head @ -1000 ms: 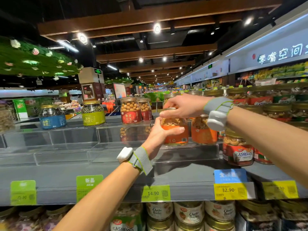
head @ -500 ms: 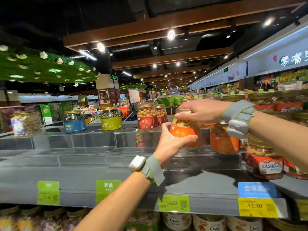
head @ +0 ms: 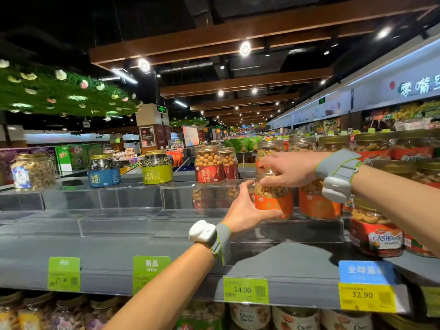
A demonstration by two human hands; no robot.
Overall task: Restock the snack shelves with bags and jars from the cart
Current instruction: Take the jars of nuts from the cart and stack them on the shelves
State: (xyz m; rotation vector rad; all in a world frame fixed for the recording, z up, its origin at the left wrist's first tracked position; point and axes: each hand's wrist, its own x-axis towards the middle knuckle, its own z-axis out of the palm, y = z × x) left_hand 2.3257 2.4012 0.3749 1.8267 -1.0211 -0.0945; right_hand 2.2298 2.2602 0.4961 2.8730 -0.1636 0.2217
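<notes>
A clear jar with an orange label [head: 273,201] stands on the middle acrylic step of the grey shelf [head: 119,253]. My left hand [head: 247,210] grips its lower left side, thumb across the label's bottom. My right hand [head: 285,169] reaches in from the right and its fingers curl over the jar's lid and shoulder. A second orange-labelled jar [head: 316,203] stands just right of it, partly behind my right wrist.
Red peanut jars [head: 209,165], a green-labelled jar [head: 157,167], a blue-labelled jar [head: 103,171] and a pale jar [head: 32,171] line the top step. Cashew jars [head: 377,232] stand at right. Price tags [head: 245,290] edge the shelf; more jars sit below.
The view has shifted left and closer. The orange jar has come down onto the step, and my right hand has slid from over its lid toward its top right side.
</notes>
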